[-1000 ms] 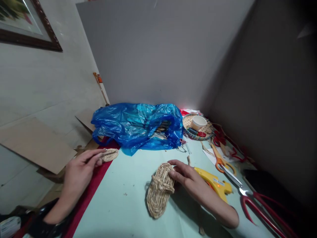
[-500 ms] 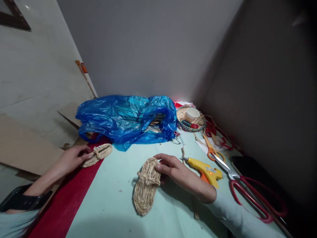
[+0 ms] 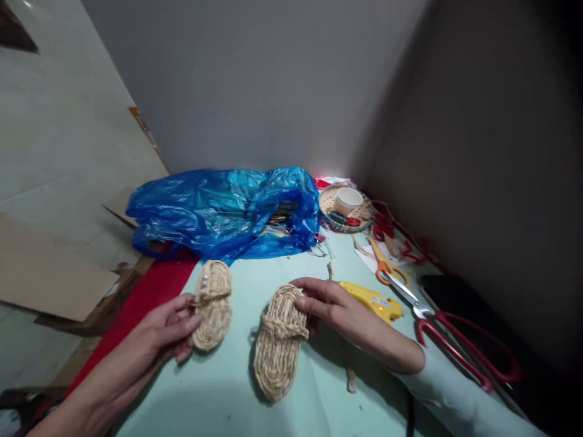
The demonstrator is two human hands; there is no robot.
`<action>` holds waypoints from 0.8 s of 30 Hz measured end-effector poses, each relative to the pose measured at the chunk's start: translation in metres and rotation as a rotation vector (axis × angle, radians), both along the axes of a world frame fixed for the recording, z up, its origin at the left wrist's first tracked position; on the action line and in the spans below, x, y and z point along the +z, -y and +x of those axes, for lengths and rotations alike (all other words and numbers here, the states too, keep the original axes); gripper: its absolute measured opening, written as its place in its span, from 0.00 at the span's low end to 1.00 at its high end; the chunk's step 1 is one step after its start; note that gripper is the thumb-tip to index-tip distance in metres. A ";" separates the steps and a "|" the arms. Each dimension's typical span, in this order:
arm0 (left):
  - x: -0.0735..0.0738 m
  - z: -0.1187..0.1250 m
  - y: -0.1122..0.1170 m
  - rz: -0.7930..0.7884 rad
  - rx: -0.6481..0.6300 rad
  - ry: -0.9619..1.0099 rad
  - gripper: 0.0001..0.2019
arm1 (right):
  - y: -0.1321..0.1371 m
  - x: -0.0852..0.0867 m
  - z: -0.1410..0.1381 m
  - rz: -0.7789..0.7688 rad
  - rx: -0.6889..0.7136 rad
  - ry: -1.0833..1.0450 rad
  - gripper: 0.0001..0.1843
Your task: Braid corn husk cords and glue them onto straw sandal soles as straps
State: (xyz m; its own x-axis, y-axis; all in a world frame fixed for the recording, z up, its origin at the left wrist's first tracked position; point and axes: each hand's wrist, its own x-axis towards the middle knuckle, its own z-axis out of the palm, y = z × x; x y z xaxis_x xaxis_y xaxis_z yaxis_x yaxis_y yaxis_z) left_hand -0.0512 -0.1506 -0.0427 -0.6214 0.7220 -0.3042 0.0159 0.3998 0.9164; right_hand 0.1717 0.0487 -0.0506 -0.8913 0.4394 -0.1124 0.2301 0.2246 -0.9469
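Note:
My left hand [image 3: 164, 331] grips a small woven straw sandal [image 3: 213, 303] by its side and heel, holding it over the pale green table top [image 3: 228, 388]. A second, slightly larger straw sandal [image 3: 279, 340] lies flat on the table just to the right of it. My right hand [image 3: 334, 306] rests on that sandal's toe end, fingers curled against its edge. The two sandals lie side by side, a short gap between them.
A crumpled blue plastic bag [image 3: 223, 209] lies at the back. A yellow glue gun [image 3: 371, 300], orange scissors [image 3: 387, 270] and red-handled scissors [image 3: 455, 343] lie right of my right hand. A woven tray [image 3: 330, 206] with a white cup [image 3: 348, 199] stands behind. Red cloth [image 3: 150, 288] edges the left.
My left hand has carried the small sandal from the red cloth at the left onto the green table, beside the larger sandal. My right hand stays on the larger sandal.

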 end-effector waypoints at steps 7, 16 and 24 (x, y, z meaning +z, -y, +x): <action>-0.029 0.042 -0.036 -0.114 -0.396 0.080 0.12 | -0.016 -0.007 0.016 0.286 -0.017 0.111 0.14; -0.033 0.024 -0.032 -0.322 -0.613 -0.276 0.10 | -0.006 -0.005 0.013 0.521 -0.102 0.250 0.09; -0.037 0.023 -0.035 -0.381 -0.578 -0.387 0.19 | -0.012 -0.003 0.010 0.556 -0.105 0.287 0.07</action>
